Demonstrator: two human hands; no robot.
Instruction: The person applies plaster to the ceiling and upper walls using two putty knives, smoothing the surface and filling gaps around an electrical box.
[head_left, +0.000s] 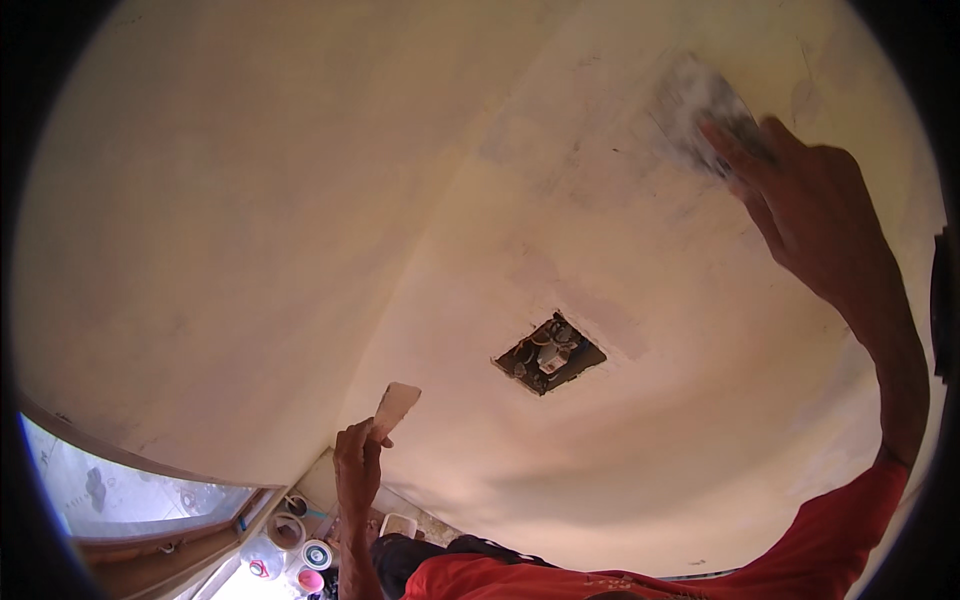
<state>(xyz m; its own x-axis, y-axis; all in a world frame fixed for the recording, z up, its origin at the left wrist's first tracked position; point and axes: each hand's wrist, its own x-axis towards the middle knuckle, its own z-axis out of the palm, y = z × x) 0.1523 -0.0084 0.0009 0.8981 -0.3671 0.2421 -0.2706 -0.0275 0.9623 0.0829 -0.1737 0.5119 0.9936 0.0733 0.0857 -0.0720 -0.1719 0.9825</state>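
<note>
- Presently, head view: right hand (825, 205) at two o'clock, fingers pinching a grey, white-smeared flat blade (697, 95) that seems to rest on the pale cream wall (250, 220).
- Left hand (357, 462) at seven, gripping a pale pinkish flat scraper (399, 404), tip toward one; wall contact unclear.
- Dark, ragged-edged square hole (550, 357) at four, wires inside.

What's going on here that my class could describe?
A person in a red top is at a pale wall. The right hand holds a broad, smeared blade at the wall, high up. The left hand, lower down, grips a smaller flat blade. Between them is a four-sided opening with wiring inside.
</note>
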